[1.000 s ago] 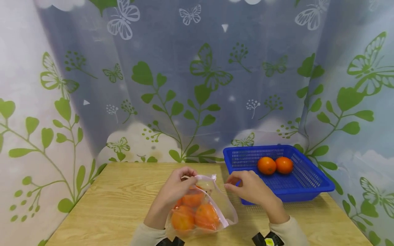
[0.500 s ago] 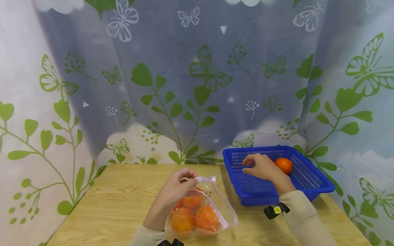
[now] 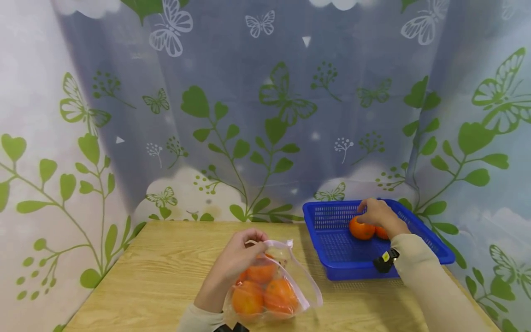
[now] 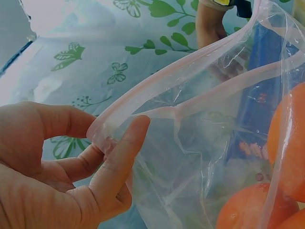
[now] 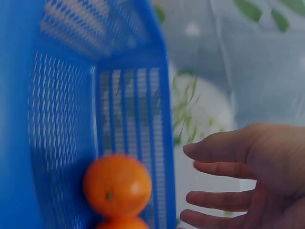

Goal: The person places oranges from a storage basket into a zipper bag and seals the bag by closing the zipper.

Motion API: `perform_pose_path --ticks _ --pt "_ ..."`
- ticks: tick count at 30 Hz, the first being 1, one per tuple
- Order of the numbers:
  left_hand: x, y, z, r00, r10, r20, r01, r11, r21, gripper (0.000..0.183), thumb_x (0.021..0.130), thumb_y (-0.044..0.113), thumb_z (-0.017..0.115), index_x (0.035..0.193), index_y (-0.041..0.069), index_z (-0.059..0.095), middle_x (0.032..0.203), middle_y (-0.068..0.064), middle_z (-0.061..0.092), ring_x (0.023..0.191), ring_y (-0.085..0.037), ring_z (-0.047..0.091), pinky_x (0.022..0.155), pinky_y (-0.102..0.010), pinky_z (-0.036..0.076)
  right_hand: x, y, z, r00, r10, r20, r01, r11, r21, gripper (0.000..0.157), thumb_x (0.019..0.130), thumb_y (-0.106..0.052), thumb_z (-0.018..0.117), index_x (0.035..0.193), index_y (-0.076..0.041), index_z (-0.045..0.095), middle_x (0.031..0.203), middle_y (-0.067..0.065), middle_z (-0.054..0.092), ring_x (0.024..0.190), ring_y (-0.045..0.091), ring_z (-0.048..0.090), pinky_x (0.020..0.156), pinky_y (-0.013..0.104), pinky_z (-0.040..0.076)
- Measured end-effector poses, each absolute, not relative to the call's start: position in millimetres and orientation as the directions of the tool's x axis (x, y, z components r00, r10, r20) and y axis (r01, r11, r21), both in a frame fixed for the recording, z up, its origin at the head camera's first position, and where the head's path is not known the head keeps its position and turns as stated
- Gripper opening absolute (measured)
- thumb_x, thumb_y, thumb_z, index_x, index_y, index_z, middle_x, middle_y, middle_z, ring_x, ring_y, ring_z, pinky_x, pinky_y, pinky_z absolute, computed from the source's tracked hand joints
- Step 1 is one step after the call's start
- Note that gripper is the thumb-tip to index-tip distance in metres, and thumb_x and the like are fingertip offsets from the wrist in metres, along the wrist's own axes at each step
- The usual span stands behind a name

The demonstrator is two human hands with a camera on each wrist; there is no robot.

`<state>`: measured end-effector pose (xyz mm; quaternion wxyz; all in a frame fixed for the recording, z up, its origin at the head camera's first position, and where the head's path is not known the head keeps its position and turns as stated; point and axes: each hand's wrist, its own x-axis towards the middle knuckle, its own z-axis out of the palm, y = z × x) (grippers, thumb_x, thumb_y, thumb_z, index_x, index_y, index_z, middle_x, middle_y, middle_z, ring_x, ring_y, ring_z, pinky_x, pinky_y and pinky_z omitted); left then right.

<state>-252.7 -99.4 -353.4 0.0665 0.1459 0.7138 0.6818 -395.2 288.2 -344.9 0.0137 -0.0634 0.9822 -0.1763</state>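
Note:
My left hand (image 3: 238, 256) pinches the zip edge of a clear plastic bag (image 3: 304, 281). In the left wrist view, thumb and fingers grip the bag's pinkish rim (image 4: 167, 81), and its mouth is parted. Several oranges (image 3: 247, 299) lie inside the bag on the table. My right hand (image 3: 379, 214) hovers over the blue basket (image 3: 340, 271), close above an orange (image 3: 361, 229); a second orange (image 3: 381, 233) beside it is partly hidden by that hand. In the right wrist view, the right hand's fingers (image 5: 221, 198) are spread loosely and hold nothing.
The basket stands at the right rear of the wooden table (image 3: 174, 258), its raised perforated walls around the two oranges. A patterned curtain (image 3: 232, 115) with butterflies and leaves encloses the back and both sides.
My right hand has moved from beside the bag, right and forward, to over the oranges in the basket. The left hand keeps its grip on the bag in the same place.

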Motion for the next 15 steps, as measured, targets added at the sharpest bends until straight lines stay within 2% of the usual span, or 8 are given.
perform_pose_path --ticks 6,15 --pt "-253.6 -98.6 -353.4 -0.948 0.300 0.103 0.120 0.038 0.992 0.015 0.102 0.005 0.058 0.108 -0.009 0.059 0.111 -0.014 0.056 0.087 -0.019 0.063 0.082 -0.036 0.067 -407.5 323.4 -349.5 -0.990 -0.126 -0.056 -0.098 0.928 -0.360 0.042 0.090 -0.016 0.071 0.124 0.007 0.063 0.133 0.039 0.055 0.110 0.049 0.059 0.087 0.057 0.056" --pt "-254.5 -99.3 -353.5 -0.951 0.296 0.091 0.109 0.046 0.993 0.016 0.102 0.006 0.058 0.108 -0.008 0.060 0.112 -0.015 0.057 0.088 -0.018 0.066 0.082 -0.035 0.067 -421.0 346.6 -358.2 -0.971 -0.206 -0.122 -0.153 0.926 -0.346 0.042 0.090 -0.009 0.068 0.125 0.013 0.059 0.134 0.043 0.052 0.110 0.049 0.061 0.090 0.054 0.057"
